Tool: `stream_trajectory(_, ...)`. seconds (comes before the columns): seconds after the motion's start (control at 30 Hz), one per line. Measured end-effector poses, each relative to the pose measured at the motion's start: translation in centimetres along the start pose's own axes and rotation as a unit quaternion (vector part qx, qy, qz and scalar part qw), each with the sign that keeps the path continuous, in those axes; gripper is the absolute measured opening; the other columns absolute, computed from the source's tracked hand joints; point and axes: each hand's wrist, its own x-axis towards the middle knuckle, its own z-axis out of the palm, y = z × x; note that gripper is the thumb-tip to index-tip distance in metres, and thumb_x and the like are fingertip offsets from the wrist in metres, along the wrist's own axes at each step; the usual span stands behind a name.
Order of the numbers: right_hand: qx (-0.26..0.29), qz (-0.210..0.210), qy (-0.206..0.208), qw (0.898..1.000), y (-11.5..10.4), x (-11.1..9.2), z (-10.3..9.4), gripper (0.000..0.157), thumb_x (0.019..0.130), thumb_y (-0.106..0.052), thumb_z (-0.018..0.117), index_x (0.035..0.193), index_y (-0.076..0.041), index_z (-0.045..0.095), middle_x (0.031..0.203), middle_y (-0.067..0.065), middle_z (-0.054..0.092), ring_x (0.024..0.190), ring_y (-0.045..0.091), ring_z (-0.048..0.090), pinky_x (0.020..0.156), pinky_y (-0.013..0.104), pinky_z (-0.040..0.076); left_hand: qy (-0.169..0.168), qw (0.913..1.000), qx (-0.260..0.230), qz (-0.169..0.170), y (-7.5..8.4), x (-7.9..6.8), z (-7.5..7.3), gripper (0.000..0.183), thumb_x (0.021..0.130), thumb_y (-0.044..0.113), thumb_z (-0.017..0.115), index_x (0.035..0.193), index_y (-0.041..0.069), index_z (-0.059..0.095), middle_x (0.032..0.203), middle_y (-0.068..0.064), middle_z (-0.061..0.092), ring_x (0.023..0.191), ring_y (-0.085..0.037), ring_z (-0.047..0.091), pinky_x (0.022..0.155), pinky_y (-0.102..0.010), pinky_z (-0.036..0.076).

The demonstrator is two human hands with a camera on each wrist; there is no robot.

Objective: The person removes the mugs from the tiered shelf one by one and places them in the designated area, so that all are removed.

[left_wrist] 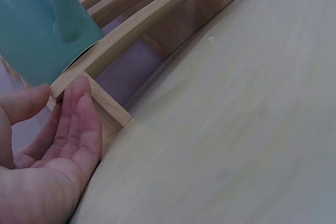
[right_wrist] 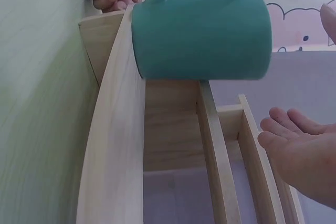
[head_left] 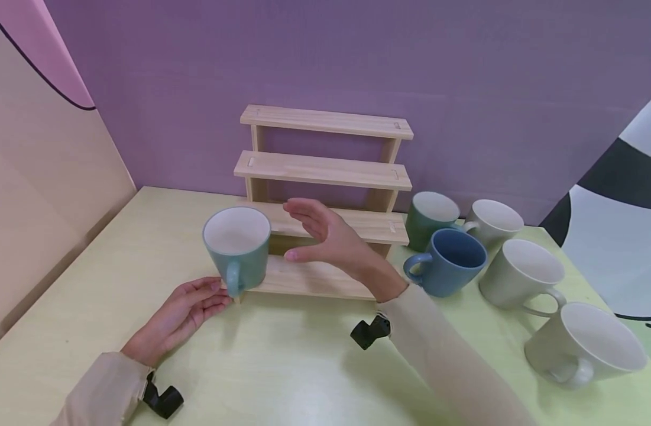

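Note:
A teal mug (head_left: 237,251) stands upright on the left end of the lowest step of a wooden tiered shelf (head_left: 325,168), its handle facing the front. At that step's left front corner, my left hand (head_left: 184,313) pinches the board between thumb and fingers, seen closer in the left wrist view, where the mug (left_wrist: 44,30) stands just above. My right hand (head_left: 330,236) hovers over the lower steps, right of the mug and apart from it, fingers spread from the thumb and holding nothing. In the right wrist view, a gap separates that hand (right_wrist: 304,150) from the mug.
Right of the shelf stand a green mug (head_left: 428,222), a blue mug (head_left: 447,263) and several pale mugs, among them one near the front (head_left: 564,349). A purple wall (head_left: 357,53) rises behind the shelf, and a pale panel (head_left: 43,177) borders the table's left side.

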Motion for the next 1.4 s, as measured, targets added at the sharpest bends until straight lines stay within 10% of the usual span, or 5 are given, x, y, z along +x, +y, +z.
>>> stream_trajectory(1.4, -0.003, 0.048, -0.012, 0.999, 1.3, 5.1, 4.9, 0.091, 0.071, 0.008, 0.076, 0.146, -0.015, 0.031, 0.138, 0.011, 0.046, 0.121, 0.024, 0.049, 0.102, 0.034, 0.045, 0.023, 0.9995, 0.019, -0.008, 0.1, 0.0, 0.2, 0.029, 0.103, 0.003, 0.035, 0.107, 0.006, 0.063, 0.104, -0.007, 0.068, 0.098, -0.015, 0.066, 0.093, -0.024, 0.053)
